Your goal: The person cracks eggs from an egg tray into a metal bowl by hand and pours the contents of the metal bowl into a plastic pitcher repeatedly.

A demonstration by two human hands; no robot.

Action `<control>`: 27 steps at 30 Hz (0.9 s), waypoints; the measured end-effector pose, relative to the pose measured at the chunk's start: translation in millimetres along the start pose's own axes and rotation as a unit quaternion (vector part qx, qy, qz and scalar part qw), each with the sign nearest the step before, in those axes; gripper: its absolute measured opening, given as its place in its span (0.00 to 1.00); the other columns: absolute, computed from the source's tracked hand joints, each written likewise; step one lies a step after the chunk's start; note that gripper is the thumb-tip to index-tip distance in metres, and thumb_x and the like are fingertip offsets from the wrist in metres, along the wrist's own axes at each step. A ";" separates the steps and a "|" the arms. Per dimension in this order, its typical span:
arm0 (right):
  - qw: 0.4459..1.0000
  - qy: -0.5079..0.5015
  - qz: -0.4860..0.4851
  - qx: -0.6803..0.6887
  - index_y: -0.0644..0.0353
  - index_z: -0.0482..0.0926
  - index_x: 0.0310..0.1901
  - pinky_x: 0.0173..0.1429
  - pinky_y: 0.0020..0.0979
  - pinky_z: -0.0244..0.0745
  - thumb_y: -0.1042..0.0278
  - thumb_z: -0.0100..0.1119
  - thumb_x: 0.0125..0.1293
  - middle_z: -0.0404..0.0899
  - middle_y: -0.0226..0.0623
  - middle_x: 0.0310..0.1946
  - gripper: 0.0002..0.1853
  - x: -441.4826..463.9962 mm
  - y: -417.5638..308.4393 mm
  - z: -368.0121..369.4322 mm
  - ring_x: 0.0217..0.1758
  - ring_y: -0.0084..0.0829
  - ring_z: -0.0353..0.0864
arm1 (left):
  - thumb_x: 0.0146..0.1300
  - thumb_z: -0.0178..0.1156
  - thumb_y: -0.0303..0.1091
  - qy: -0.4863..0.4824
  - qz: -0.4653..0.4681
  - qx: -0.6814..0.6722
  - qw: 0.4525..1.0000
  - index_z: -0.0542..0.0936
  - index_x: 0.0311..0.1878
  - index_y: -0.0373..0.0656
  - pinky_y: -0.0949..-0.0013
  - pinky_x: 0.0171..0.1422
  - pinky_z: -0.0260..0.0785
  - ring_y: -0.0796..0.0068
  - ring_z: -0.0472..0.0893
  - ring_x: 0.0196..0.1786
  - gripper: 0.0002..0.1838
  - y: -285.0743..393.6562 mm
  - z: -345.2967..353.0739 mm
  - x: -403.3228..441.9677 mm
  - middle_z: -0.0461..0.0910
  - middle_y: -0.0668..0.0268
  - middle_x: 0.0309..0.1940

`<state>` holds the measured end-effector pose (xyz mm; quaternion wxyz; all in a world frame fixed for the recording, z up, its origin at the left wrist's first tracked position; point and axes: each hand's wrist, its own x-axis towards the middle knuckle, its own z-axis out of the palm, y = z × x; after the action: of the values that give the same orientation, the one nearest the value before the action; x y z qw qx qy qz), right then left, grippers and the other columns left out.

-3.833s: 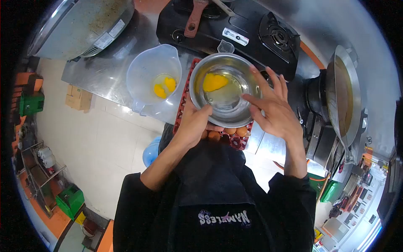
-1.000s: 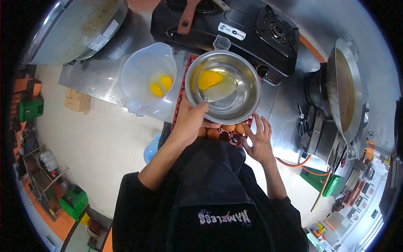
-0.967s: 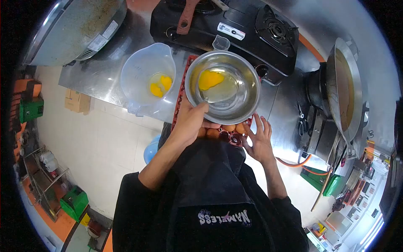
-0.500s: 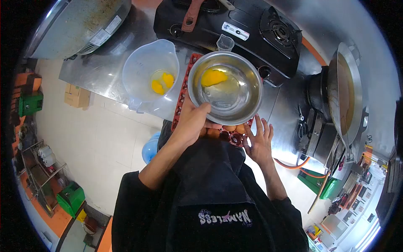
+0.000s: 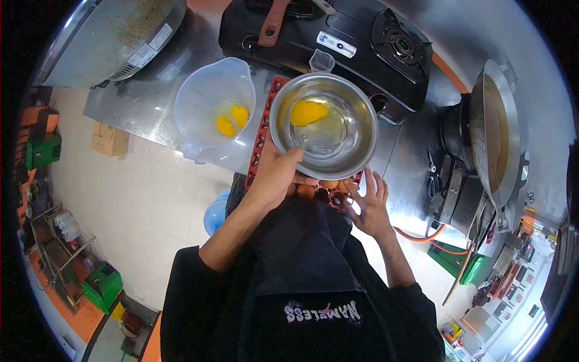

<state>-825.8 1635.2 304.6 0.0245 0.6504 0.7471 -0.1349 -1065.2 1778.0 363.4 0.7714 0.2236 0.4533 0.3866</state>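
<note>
A steel mixing bowl (image 5: 356, 142) sits over a red egg tray (image 5: 260, 142), with yellow yolk and clear egg white (image 5: 309, 113) inside. My left hand (image 5: 274, 175) grips the bowl's near left rim, thumb over the edge and the other fingers beneath. Several brown eggs (image 5: 306, 191) show in the tray's near row, below the bowl. At the tray's near right corner, my right hand (image 5: 372, 208) has its fingers apart beside the eggs; whether the fingertips touch one is unclear. Left of the bowl stands a translucent plastic pitcher (image 5: 202, 90) with yolks in the bottom.
A black gas stove (image 5: 289, 57) lies behind the bowl, with a small clear cup (image 5: 321, 61) at its front edge. Scissors (image 5: 432, 178) and a large wok (image 5: 503, 133) are on the right. A big metal vessel (image 5: 102, 45) stands at the far left.
My right hand has shifted slightly left, closer to the eggs at the tray's corner. The left hand and the bowl have stayed in place.
</note>
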 end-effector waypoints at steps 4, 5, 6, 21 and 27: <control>0.999 -0.014 -0.008 -0.047 0.33 0.69 0.69 0.73 0.63 0.47 0.49 0.59 0.67 0.45 0.55 0.77 0.29 -10.0 0.9 2.9 0.75 0.63 0.50 | 0.61 0.48 0.20 0.003 -0.006 -0.002 1.000 0.50 0.72 0.39 0.67 0.27 0.84 0.59 0.86 0.38 0.35 -1.6 -1.8 0.8 0.73 0.49 0.55; 0.999 -0.008 -0.008 -0.045 0.33 0.70 0.69 0.73 0.63 0.47 0.49 0.59 0.67 0.45 0.55 0.77 0.28 -11.7 2.0 4.5 0.75 0.62 0.50 | 0.61 0.48 0.20 0.003 -0.008 -0.003 1.000 0.50 0.72 0.39 0.67 0.27 0.84 0.59 0.86 0.39 0.35 -2.2 -1.5 1.2 0.73 0.49 0.55; 0.999 -0.001 -0.007 -0.043 0.33 0.71 0.68 0.73 0.63 0.47 0.49 0.59 0.67 0.46 0.55 0.77 0.27 -13.0 3.2 6.2 0.75 0.62 0.50 | 0.61 0.48 0.20 0.003 -0.007 0.000 1.000 0.50 0.72 0.39 0.68 0.27 0.85 0.59 0.86 0.39 0.35 -2.7 -0.8 1.5 0.73 0.49 0.55; 0.965 0.211 -0.006 0.156 0.53 0.85 0.52 0.77 0.54 0.44 0.56 0.55 0.65 0.56 0.50 0.74 0.18 40.4 17.2 -100.4 0.76 0.55 0.51 | 0.61 0.48 0.21 0.000 -0.010 0.015 1.000 0.52 0.71 0.39 0.69 0.26 0.84 0.59 0.86 0.39 0.34 1.9 4.2 -2.8 0.73 0.50 0.55; 0.994 -0.016 -0.108 0.014 0.49 0.86 0.53 0.80 0.59 0.31 0.59 0.51 0.64 0.47 0.38 0.79 0.20 102.6 -19.5 -156.3 0.81 0.55 0.38 | 0.63 0.48 0.22 -0.006 -0.066 0.037 0.997 0.55 0.70 0.37 0.68 0.28 0.85 0.61 0.86 0.40 0.31 -4.2 1.0 -2.8 0.76 0.52 0.51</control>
<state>-838.8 1768.4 436.6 0.0129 0.5642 0.8104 -0.1574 -1063.5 1773.2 362.5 0.7888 0.2239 0.4767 0.3169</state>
